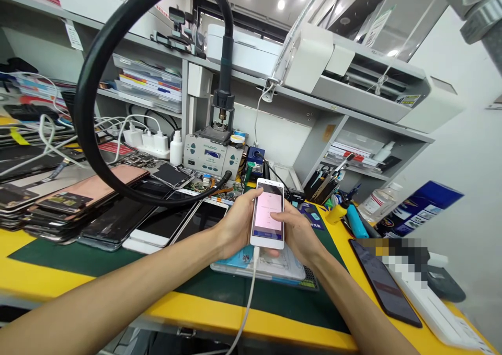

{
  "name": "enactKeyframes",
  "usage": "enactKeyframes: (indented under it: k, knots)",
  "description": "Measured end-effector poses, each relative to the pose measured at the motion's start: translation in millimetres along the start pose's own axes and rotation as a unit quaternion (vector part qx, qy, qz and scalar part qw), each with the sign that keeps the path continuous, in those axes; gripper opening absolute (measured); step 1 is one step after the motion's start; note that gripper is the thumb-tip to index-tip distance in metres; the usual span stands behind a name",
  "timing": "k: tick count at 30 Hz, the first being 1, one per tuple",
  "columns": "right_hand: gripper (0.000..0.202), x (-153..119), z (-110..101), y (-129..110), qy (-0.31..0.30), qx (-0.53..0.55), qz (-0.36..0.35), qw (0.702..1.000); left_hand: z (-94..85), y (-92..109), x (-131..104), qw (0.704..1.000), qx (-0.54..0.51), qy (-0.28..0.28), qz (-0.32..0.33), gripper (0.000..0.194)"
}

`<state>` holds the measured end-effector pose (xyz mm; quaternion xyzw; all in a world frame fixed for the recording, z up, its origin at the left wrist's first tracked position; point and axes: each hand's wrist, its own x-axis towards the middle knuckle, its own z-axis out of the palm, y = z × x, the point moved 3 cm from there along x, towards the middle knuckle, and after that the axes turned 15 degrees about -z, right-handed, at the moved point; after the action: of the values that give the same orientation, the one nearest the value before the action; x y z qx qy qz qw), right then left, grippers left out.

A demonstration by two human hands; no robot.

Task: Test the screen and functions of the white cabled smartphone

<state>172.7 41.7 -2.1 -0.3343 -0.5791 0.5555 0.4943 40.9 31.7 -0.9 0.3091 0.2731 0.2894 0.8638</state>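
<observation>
A white smartphone [268, 214] is held upright between both hands, its screen lit with a pale pink panel. My left hand [237, 224] is wrapped around its left side, the thumb at the upper left edge. My right hand [300, 229] grips the right side, with the thumb over the screen. The fingers behind the phone are mostly hidden. A white charging cable [253, 287] is plugged into the phone's bottom end and hangs down past the table's front edge. Beneath the hands lie a clear plastic case and blue packaging [235, 263] on the dark green mat [188, 287].
Stacked phones and screens [157, 224] cover the left of the bench. A black hose [84, 99] arcs above them from a grey soldering station [207, 156]. At right are a tablet [384, 282], a clear bottle [380, 201] and a blue box [423, 208]. A cutting machine [364, 78] sits on the shelf.
</observation>
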Motion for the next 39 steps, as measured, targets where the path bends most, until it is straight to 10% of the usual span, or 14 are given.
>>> enactKeyframes:
  k: [39]
  knots:
    - [0.048, 0.4, 0.6, 2.7, 0.031, 0.012, -0.017, 0.999, 0.9, -1.9, -0.1, 0.999, 0.026, 0.032, 0.000, 0.036]
